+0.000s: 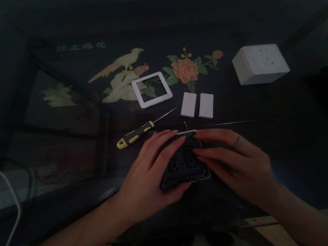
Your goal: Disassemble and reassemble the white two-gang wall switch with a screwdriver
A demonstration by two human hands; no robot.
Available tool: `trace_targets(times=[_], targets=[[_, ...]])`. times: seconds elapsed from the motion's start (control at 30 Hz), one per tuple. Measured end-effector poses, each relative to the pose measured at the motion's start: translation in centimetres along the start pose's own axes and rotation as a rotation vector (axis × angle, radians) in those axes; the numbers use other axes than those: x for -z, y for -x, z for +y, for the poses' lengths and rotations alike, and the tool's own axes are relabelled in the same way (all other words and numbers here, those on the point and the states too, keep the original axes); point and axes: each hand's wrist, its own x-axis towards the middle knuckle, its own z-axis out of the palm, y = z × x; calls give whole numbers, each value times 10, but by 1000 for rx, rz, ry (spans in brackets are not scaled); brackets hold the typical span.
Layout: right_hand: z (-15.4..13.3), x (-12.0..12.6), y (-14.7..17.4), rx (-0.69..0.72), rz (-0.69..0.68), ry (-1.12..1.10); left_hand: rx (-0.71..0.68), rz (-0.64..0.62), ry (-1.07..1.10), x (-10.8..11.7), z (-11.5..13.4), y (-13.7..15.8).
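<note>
A black switch module [183, 165] lies on the dark glass table [275, 131] near its front edge, back side up. My left hand [150, 178] grips its left side, thumb under the near edge and fingers over the top. My right hand [236, 161], with a ring on one finger, holds its right side, fingertips pressing on the middle of the module.
Behind the hands lie a yellow-and-black screwdriver [136, 134], a small screw [186, 125], two white rocker covers [197, 105], a white square frame [152, 89] and a white box [260, 64] at the right. A white cable [7, 190] runs at the left edge.
</note>
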Motion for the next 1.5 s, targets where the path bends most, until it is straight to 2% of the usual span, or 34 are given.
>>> trace_targets(times=[0.2, 0.53, 1.5], targets=[[-1, -1, -2, -3, 6, -15, -7, 11, 3, -2, -2, 1], [-2, -1, -2, -104, 13, -40, 3, 12, 15, 0, -1, 1], [-3, -1, 0, -94, 14, 16, 9, 7, 46, -2, -2, -2]])
